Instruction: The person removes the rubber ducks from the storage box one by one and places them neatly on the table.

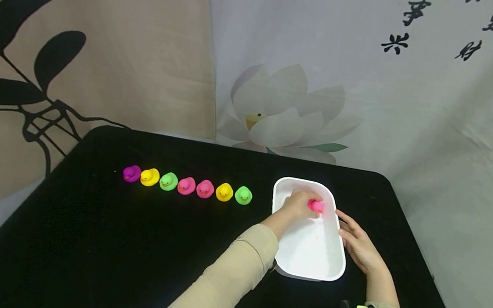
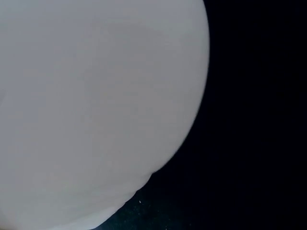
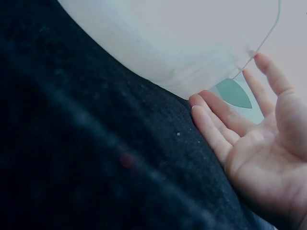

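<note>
Inside a white plastic tray [image 1: 308, 252], my left hand [image 1: 299, 205] holds a pink rubber duck [image 1: 316, 206] between thumb and fingers, close to the tray's right wall. The left wrist view is mostly filled by the tray's pale outer side [image 2: 105, 96], and that hand is hidden there. My right hand [image 1: 361, 247] is at the tray's right side with fingers extended. In the right wrist view, its fingertips [image 3: 196, 103] touch the tray's outer wall [image 3: 168, 52], low and near the rim, while the palm [image 3: 268, 158] faces up.
Left of the tray, several rubber ducks stand in a row on the black table [image 1: 132, 251]: purple [image 1: 132, 174], yellow [image 1: 149, 177], green [image 1: 168, 181] and pink [image 1: 186, 186] among them, with a green duck [image 1: 243, 195] nearest the tray. A printed curtain [image 1: 170, 69] hangs behind.
</note>
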{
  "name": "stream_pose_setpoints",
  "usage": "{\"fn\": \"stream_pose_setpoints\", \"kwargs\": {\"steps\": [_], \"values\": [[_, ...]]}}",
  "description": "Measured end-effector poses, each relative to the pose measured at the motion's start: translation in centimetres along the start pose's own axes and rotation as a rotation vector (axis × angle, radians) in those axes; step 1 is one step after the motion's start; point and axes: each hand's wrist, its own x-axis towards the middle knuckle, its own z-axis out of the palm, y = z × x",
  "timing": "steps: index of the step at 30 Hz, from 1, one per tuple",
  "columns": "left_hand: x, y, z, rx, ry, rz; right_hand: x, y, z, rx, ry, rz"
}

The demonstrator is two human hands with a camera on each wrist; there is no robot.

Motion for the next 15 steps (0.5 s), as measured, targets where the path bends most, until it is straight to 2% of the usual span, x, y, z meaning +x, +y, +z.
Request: {"fn": "stream_pose_setpoints", "kwargs": {"steps": [8, 15], "values": [[0.1, 0.04, 0.13, 0.051, 0.006, 0.011, -0.04, 0.04, -0.03, 0.001, 0.002, 0.001], [0.07, -0.07, 0.15, 0.043, 0.044, 0.022, -0.11, 0.13, 0.07, -0.002, 0.016, 0.003]]}}
